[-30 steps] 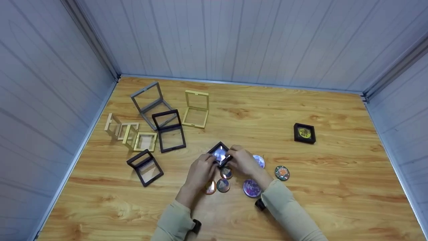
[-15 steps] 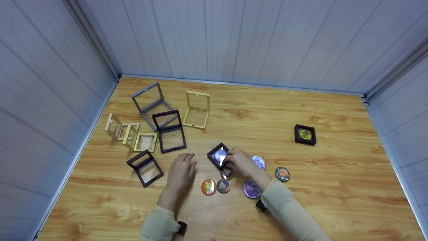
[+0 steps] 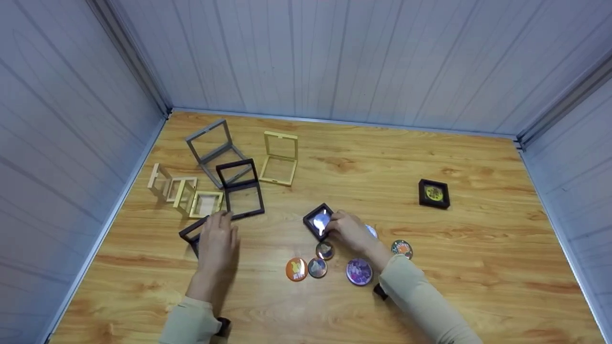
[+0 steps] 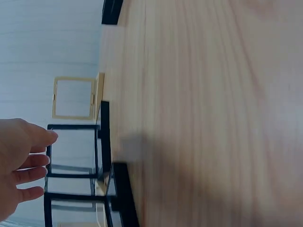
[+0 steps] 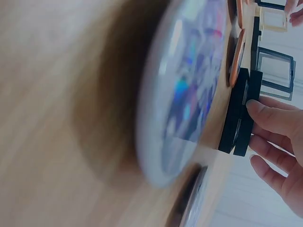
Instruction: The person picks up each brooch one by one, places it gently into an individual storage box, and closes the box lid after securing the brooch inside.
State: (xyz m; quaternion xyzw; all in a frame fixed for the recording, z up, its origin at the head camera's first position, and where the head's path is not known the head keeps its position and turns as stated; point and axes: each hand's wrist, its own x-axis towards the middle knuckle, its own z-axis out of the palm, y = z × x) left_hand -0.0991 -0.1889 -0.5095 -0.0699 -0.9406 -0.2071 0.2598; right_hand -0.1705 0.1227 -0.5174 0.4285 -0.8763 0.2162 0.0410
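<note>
Toward the left edge of the worktop (image 3: 478,286), a cluster of open frames (image 3: 241,185) stands with raised panels; the small black frame (image 3: 193,226) is nearest the person. The left hand (image 3: 216,243) is over that frame, its fingers extended, slightly apart and clasping nothing; whether they touch the frame cannot be told. A second ago this hand was at the black case (image 3: 311,230); it is now well to the left of it, which suggests that the two-handed handling is over or paused.

Near the middle of the worktop, the case lies with one corner toward the back edge, a shiny disc (image 3: 322,221) showing through its window. The right hand (image 3: 351,231) remains there, thumb and fingers pinching the case at its right side, its two halves nearly together.

In front of the case lie an orange badge (image 3: 296,269) and two small dark badges (image 3: 318,268); farther right come a purple badge (image 3: 359,272) and a green-rimmed badge (image 3: 401,248). Toward the right edge sits a second, closed case (image 3: 433,206).
</note>
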